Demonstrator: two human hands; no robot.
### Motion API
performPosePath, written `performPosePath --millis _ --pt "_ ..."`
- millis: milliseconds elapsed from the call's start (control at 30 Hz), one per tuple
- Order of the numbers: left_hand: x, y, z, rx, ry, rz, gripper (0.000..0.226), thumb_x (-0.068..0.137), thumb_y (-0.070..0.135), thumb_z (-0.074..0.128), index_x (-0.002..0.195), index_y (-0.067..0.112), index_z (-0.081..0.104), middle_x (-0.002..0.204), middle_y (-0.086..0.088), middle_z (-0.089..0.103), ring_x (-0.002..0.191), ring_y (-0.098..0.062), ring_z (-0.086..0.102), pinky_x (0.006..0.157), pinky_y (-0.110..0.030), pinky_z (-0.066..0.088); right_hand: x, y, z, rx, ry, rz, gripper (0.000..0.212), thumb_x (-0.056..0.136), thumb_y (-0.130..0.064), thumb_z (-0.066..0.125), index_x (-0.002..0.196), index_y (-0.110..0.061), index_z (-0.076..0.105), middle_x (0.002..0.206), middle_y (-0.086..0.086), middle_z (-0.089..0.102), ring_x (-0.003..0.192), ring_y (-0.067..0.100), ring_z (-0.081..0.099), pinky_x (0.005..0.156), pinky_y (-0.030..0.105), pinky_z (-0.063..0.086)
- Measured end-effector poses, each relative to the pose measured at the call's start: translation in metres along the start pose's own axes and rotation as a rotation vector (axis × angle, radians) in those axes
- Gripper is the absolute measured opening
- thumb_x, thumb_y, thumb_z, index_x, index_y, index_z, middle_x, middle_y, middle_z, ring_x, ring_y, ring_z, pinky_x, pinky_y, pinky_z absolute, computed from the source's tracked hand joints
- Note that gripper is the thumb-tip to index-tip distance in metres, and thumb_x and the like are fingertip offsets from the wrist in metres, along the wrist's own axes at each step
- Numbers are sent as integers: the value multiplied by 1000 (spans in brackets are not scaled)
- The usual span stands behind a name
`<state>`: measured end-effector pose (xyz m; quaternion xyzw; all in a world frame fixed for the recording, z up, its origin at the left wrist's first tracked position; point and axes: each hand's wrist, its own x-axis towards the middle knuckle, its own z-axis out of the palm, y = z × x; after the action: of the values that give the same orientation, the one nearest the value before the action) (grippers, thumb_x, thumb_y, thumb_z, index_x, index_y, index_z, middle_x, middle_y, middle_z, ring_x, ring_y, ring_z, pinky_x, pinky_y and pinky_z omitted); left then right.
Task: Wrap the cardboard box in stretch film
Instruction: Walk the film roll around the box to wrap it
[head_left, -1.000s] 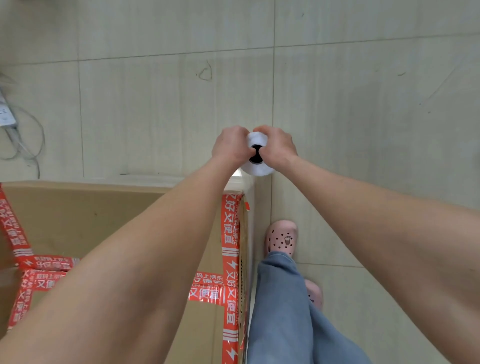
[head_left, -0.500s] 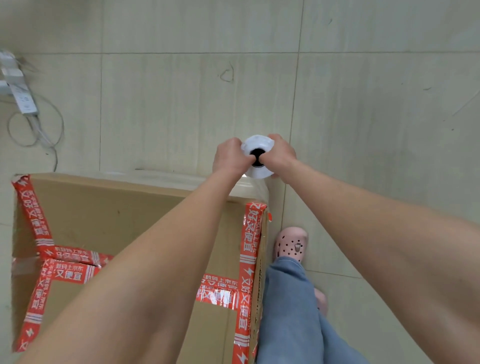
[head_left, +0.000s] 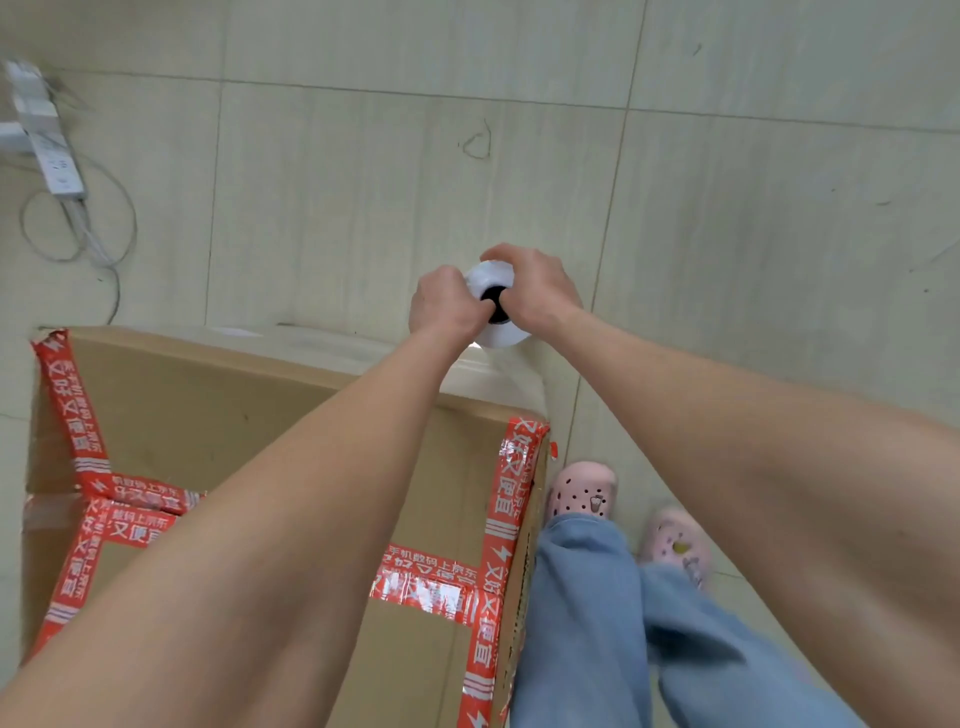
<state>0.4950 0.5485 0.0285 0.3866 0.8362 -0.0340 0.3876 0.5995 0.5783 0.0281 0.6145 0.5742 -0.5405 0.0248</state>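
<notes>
I grip one film roll (head_left: 497, 332) with my two hands, left hand (head_left: 445, 306) and right hand (head_left: 540, 291), beyond one taped cardboard box (head_left: 218, 410); my two pink shoes (head_left: 582, 491) stand beside it.

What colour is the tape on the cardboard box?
Red with white printed characters, seen in the head view: tape on the cardboard box.

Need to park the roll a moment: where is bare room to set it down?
Bare floor: beyond the far edge of the cardboard box, between the cable and the stretch film roll, and right of the right hand. Its top is bare between the red tape strips. Crowded: the shoes along the box's right side, the power strip far left.
</notes>
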Motion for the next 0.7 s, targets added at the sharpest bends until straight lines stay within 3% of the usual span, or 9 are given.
performPosePath --millis 100,167,267,333,400,533,700 --pt "0 -12 -8 -46 14 -85 18 78 16 62 88 1 62 91 -13 66 71 -31 68 70 -39 59 -2 -1 11 63 33 -6 57 84 -8 50 137 -26 44 132 5 53 119 26 52 97 38 46" --pt "-1 -18 -8 -34 14 -113 18 77 18 63 86 2 60 92 -15 67 73 -31 68 71 -38 58 -2 1 13 123 -20 96 63 84 -15 56 142 -21 35 135 7 50 121 27 50 94 35 46" --pt "1 -16 -8 -10 9 -78 23 78 17 62 96 2 62 98 -14 66 90 -33 66 74 -38 56 -2 1 13 190 -224 216 56 80 -18 60 134 -18 43 125 9 57 110 28 56 80 37 54" --pt "4 -11 -8 17 15 -32 25 80 14 58 104 7 61 104 -12 65 97 -32 62 76 -35 52 0 -3 12 215 -248 225 50 80 -14 58 129 -18 48 121 10 59 107 28 58 76 39 58" --pt "5 -7 -9 42 13 -7 20 80 11 55 98 8 62 103 -13 65 96 -32 61 72 -33 48 4 -3 13 213 -216 222 51 82 -10 55 132 -18 47 123 10 57 106 28 59 76 39 58" --pt "3 -17 -12 28 38 -58 16 78 9 55 91 4 63 98 -16 66 90 -34 64 68 -32 51 7 -11 19 58 -144 99 49 83 -9 49 131 -21 50 125 7 58 110 29 56 84 42 55" --pt "2 -42 -15 -217 68 -249 26 76 18 66 96 0 65 95 -14 68 82 -31 69 74 -40 58 14 -38 28 -253 -184 -161 52 84 -7 44 130 -30 52 129 6 56 118 29 53 94 37 45"
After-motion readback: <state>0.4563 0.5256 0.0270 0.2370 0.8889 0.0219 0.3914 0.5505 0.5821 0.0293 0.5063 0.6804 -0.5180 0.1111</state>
